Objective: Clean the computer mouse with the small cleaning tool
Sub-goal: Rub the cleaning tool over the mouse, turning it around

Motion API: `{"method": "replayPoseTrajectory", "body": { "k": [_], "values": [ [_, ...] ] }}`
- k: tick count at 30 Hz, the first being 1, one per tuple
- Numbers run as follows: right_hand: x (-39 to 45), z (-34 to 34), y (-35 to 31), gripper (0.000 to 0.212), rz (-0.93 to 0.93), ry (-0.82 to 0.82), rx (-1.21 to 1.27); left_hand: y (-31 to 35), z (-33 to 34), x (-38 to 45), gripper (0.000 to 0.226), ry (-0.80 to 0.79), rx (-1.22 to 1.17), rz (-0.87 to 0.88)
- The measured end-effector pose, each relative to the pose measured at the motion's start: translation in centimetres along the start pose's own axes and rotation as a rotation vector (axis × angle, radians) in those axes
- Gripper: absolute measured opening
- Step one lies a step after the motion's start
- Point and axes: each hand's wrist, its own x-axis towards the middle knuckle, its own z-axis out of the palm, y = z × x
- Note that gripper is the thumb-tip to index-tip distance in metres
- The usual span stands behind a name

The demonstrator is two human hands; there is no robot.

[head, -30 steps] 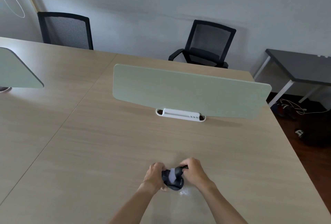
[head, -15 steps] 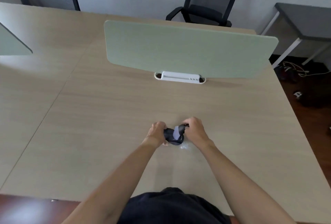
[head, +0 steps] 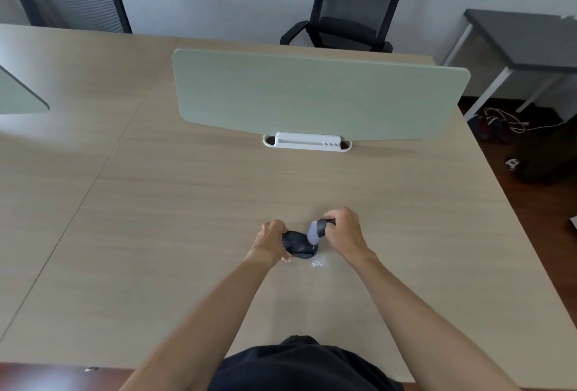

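A black computer mouse [head: 298, 245] rests on the light wooden table [head: 187, 234], gripped along its left side by my left hand [head: 270, 242]. My right hand [head: 345, 234] is closed on a small cleaning tool [head: 317, 231] with a dark handle and a pale grey brush head. The brush head touches the mouse's upper right side. A small crumpled piece of clear plastic [head: 320, 262] lies on the table just right of the mouse.
A pale green divider panel [head: 318, 93] on a white base [head: 307, 142] stands across the table beyond my hands. Two black mesh chairs [head: 349, 6] sit behind the table. The table's right edge drops to a dark floor with cables [head: 505, 118].
The view has tilted down, so my forearms and dark shirt now show. The brush head has shifted from the middle of the mouse toward its upper right side.
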Motion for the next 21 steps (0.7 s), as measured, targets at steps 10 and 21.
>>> {"method": "replayPoseTrajectory", "body": {
  "k": [10, 21],
  "values": [
    [-1.4, 0.7, -0.7, 0.012, -0.004, -0.016, -0.145, 0.5, 0.3, 0.0, 0.057, 0.021, 0.078, -0.01],
    [-0.2, 1.7, -2.0, 0.015, 0.039, -0.261, -0.071, -1.6, 0.4, 0.2, 0.064, 0.059, 0.002, 0.029]
  ]
}}
